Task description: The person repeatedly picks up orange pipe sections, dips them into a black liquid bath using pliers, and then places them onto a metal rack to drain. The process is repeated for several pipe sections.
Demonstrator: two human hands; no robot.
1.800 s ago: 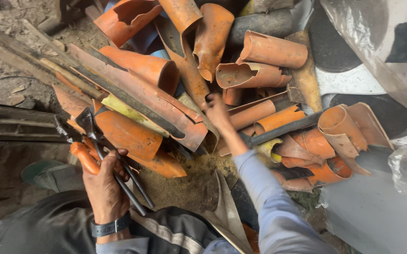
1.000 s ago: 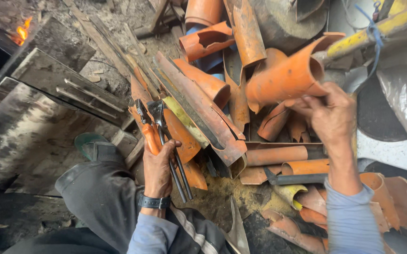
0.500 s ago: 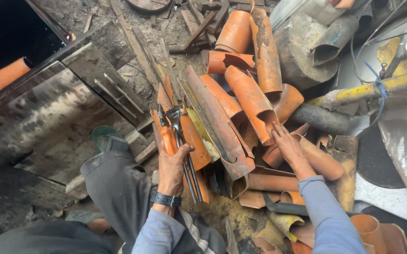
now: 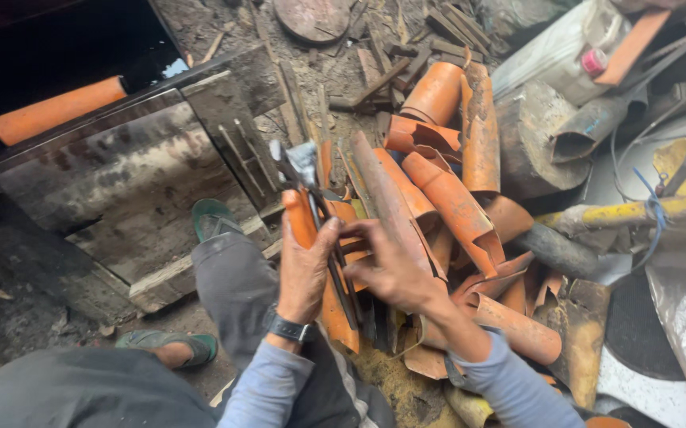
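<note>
The right hand (image 4: 390,269) leaves the orange pipe pieces (image 4: 454,206) and now meets the shears (image 4: 311,214) beside the left hand (image 4: 307,273).

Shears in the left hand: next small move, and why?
Probably slide an orange pipe strip between the blades. The left hand grips the orange-handled shears upright, blade tips clear above the pile, while the right hand rests on the strips just beside them, not visibly gripping one.

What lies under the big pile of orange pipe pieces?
Under the orange pipe pieces a dark grey pipe and dirt with wood scraps show at the edges. The ground directly beneath the pile is covered and cannot be seen.
</note>
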